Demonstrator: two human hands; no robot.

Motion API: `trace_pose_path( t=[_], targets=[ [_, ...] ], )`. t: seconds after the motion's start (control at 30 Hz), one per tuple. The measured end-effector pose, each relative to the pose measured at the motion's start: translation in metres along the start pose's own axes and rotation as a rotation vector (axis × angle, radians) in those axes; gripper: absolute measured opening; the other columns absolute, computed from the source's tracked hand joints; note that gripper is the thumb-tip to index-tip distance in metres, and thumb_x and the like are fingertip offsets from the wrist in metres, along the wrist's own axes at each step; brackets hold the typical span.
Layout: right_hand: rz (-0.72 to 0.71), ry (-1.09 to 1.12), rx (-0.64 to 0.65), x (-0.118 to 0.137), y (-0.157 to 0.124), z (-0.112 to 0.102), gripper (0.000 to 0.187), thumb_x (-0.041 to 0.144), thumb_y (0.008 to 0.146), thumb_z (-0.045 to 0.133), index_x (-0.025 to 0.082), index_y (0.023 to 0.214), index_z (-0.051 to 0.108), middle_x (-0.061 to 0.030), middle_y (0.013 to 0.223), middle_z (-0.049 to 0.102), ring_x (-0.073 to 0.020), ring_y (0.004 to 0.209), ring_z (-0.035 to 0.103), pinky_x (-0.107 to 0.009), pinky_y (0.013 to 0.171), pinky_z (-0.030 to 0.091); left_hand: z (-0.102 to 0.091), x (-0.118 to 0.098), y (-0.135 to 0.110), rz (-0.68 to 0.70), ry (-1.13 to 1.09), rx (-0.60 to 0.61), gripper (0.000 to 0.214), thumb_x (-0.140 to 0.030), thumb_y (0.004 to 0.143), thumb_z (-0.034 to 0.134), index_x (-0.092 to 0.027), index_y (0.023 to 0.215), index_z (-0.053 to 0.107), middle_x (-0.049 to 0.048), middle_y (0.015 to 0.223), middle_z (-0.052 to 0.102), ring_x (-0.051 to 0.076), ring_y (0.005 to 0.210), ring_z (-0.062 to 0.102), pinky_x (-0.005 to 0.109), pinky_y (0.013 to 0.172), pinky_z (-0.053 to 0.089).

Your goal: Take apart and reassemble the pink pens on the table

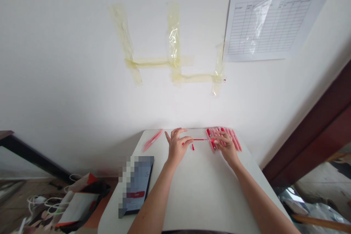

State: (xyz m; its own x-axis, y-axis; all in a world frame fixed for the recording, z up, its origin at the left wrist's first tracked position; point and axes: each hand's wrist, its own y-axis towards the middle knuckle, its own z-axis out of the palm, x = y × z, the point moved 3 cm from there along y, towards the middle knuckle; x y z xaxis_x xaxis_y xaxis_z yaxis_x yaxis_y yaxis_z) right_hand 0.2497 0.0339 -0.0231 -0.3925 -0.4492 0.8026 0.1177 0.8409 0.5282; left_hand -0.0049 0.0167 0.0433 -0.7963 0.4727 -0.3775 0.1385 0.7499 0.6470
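Between thumb and forefinger, my left hand (177, 146) pinches a thin red pen refill (200, 139), its other fingers spread. The refill lies level and points right toward my right hand (227, 147). My right hand's fingertips close on a small red piece (211, 140) at the refill's far end; whether the two touch I cannot tell. Just below the refill, a small red cap-like part (193, 147) lies on the white table (203, 182). A row of several pink and red pens (234, 139) lies beneath and beside my right hand, which partly hides it.
Two slim pink pen-like pieces (153, 140) lie at the table's back left. A tablet (138, 186), partly blurred, rests along the left edge. The white wall (153, 109) meets the table's back edge. Bags and cables (79, 201) are on the floor at left.
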Motion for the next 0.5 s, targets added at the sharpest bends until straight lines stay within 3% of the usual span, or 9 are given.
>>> trace_pose_path(
  t=[0.3,0.5],
  targets=[
    [-0.015,0.057,-0.024,0.008,0.001,-0.004,0.028,0.052,0.079,0.067,0.028,0.092,0.075,-0.0080,0.119,0.058,-0.0293,0.120,0.049,-0.049,0.100,0.042,-0.006,-0.009,0.001,0.067,0.043,-0.023,0.014,-0.039,0.084,0.066,-0.033,0.075,0.076,0.0005,0.120,0.065,0.025,0.125,0.047,0.067,0.115,-0.001],
    [-0.089,-0.164,-0.048,0.005,0.004,-0.008,0.023,0.046,0.084,0.061,0.027,0.091,0.073,-0.0079,0.112,0.061,-0.0289,0.114,0.051,-0.052,0.100,0.037,-0.010,-0.011,0.001,0.137,0.138,-0.018,0.014,-0.036,0.085,0.065,-0.033,0.075,0.075,0.0000,0.121,0.064,0.028,0.126,0.046,0.073,0.112,-0.004]
  ],
)
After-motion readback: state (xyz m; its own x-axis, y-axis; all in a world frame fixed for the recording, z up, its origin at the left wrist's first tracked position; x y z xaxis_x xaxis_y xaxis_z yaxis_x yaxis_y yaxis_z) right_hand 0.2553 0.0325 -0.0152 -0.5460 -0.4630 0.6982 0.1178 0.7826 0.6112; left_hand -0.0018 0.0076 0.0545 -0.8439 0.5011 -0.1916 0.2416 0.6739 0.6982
